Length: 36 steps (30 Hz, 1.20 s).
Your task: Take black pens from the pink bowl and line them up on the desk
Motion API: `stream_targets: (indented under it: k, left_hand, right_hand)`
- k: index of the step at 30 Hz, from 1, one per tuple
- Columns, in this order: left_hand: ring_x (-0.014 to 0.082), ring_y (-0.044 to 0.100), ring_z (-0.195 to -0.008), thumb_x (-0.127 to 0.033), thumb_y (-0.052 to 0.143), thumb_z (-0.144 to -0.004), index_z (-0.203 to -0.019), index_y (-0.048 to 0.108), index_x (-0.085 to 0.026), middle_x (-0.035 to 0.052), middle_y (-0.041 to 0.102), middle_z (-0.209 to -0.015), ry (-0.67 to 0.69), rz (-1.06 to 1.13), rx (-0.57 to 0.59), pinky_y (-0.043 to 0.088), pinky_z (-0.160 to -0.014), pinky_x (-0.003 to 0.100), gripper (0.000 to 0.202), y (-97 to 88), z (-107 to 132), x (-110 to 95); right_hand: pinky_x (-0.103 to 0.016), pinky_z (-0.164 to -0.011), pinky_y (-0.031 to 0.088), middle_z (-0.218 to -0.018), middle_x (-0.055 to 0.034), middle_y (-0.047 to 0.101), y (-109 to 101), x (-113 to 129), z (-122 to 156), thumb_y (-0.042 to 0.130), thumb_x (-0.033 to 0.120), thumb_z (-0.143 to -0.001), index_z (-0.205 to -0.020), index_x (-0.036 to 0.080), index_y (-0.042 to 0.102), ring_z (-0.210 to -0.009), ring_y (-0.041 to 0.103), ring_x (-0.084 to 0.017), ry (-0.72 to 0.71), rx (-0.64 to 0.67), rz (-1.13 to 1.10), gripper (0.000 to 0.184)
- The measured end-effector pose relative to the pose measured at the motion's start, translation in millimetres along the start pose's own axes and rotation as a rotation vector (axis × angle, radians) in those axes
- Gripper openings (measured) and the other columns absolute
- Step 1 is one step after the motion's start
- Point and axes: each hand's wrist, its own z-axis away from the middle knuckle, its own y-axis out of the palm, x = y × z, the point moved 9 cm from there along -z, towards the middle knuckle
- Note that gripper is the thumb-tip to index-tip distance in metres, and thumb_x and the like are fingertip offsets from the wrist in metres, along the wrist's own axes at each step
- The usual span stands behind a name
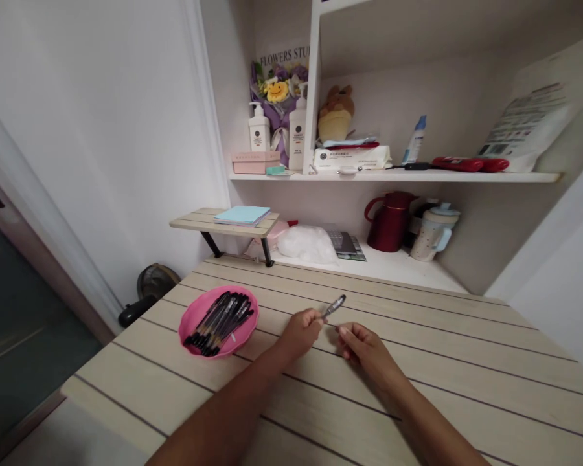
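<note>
My left hand (302, 331) is closed around a black pen (333, 305), whose far end sticks up and to the right above the wooden table (466, 362). My right hand (364, 346) sits just right of it, fingers pinched together near the pen's lower end; what they hold, if anything, is too small to see. A pink oval tray (190, 317) with several black pens (221, 320) lies on the table to the left of both hands.
A small wooden riser (201, 223) with a blue notepad (243, 214) stands at the back left. Behind the table sit a red jug (390, 222), a pale mug (434, 234) and a white bag (307, 244). Bottles and boxes fill the shelf (515, 176) above.
</note>
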Motion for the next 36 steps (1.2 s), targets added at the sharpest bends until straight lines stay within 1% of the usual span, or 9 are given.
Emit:
stream_targets:
  k: [2, 5, 8, 11, 15, 18, 22, 26, 36]
  left_hand:
    - [0.0118, 0.044, -0.055, -0.027, 0.051, -0.073, -0.069, 0.060, -0.018, -0.0025, 0.050, -0.053, 0.047, -0.197, -0.114, 0.031, -0.053, 0.021, 0.014, -24.9, 3.6, -21.3]
    - [0.0164, 0.049, -0.073, -0.023, 0.054, -0.070, -0.069, 0.063, -0.019, 0.0022, 0.057, -0.069, 0.070, -0.331, -0.219, 0.035, -0.066, 0.024, 0.010, -66.9, 15.9, -49.2]
    - [0.0191, 0.051, -0.085, -0.021, 0.049, -0.074, -0.079, 0.065, -0.018, 0.0064, 0.061, -0.085, 0.032, -0.600, -0.337, 0.035, -0.077, 0.027, 0.017, -113.1, 38.6, -65.0]
    - [0.0206, 0.054, -0.090, -0.024, 0.043, -0.080, -0.086, 0.065, -0.018, 0.0089, 0.062, -0.094, -0.118, -0.970, -0.430, 0.036, -0.078, 0.029, 0.024, -151.2, 65.1, -60.9]
    - [0.0233, 0.058, -0.087, -0.022, 0.039, -0.082, -0.093, 0.062, -0.017, 0.0119, 0.064, -0.095, -0.238, -1.122, -0.494, 0.038, -0.072, 0.031, 0.026, -177.9, 91.3, -42.5]
    - [0.0253, 0.059, -0.088, -0.021, 0.041, -0.080, -0.096, 0.060, -0.015, 0.0141, 0.064, -0.094, -0.301, -1.173, -0.541, 0.038, -0.071, 0.031, 0.025, -185.6, 101.9, -31.5]
    - [0.0256, 0.057, -0.091, -0.027, 0.047, -0.078, -0.097, 0.058, -0.014, 0.0154, 0.063, -0.096, -0.312, -1.241, -0.546, 0.039, -0.073, 0.031, 0.025, -182.5, 103.7, -26.2]
    - [0.0276, 0.056, -0.092, -0.037, 0.053, -0.074, -0.095, 0.058, -0.014, 0.0164, 0.061, -0.100, -0.288, -1.297, -0.473, 0.040, -0.073, 0.033, 0.032, -175.2, 98.5, -23.7]
    - [0.0324, 0.060, -0.081, -0.030, 0.054, -0.071, -0.088, 0.061, -0.013, 0.0187, 0.065, -0.091, -0.336, -1.420, -0.326, 0.041, -0.068, 0.040, 0.026, -166.4, 82.1, -28.0]
  right_hand:
    - [-0.022, -0.043, 0.026, -0.049, 0.0026, 0.049, -2.6, -10.6, 8.4, 0.058, 0.055, -0.067, -0.060, 0.017, 0.051, -0.042, 0.037, -0.007, 0.009, 0.025, 0.074, 0.039]
    - [-0.022, -0.044, 0.028, -0.050, 0.0026, 0.048, -7.6, -25.3, 16.3, 0.057, 0.055, -0.067, -0.060, 0.018, 0.051, -0.044, 0.038, -0.008, 0.009, 0.022, 0.159, 0.039]
    - [-0.023, -0.044, 0.028, -0.049, 0.0034, 0.046, -9.3, -32.2, 19.1, 0.055, 0.057, -0.067, -0.061, 0.019, 0.052, -0.044, 0.037, -0.009, -0.008, 0.012, 0.231, 0.039]
    - [-0.024, -0.044, 0.029, -0.048, 0.0036, 0.044, -9.2, -31.0, 20.1, 0.053, 0.057, -0.067, -0.061, 0.020, 0.052, -0.044, 0.036, -0.010, -0.040, -0.002, 0.275, 0.038]
    - [-0.024, -0.046, 0.030, -0.050, 0.0035, 0.044, -9.0, -22.7, 24.0, 0.052, 0.053, -0.069, -0.061, 0.020, 0.053, -0.047, 0.036, -0.010, -0.097, -0.028, 0.316, 0.034]
    - [-0.024, -0.048, 0.031, -0.053, 0.0023, 0.047, -7.7, -16.1, 28.7, 0.053, 0.048, -0.069, -0.063, 0.019, 0.056, -0.050, 0.038, -0.011, -0.140, -0.039, 0.357, 0.029]
    - [-0.025, -0.051, 0.033, -0.056, 0.0012, 0.051, -5.4, -12.0, 32.5, 0.054, 0.046, -0.069, -0.064, 0.019, 0.057, -0.053, 0.041, -0.013, -0.172, -0.036, 0.390, 0.027]
    - [-0.025, -0.050, 0.032, -0.054, 0.0022, 0.048, -3.9, -13.7, 32.8, 0.051, 0.046, -0.071, -0.066, 0.020, 0.057, -0.051, 0.039, -0.012, -0.152, -0.025, 0.399, 0.027]
    - [-0.023, -0.053, 0.033, -0.057, 0.0027, 0.047, 2.3, -5.5, 31.5, 0.049, 0.039, -0.074, -0.063, 0.018, 0.052, -0.056, 0.040, -0.011, -0.229, -0.002, 0.386, 0.023]
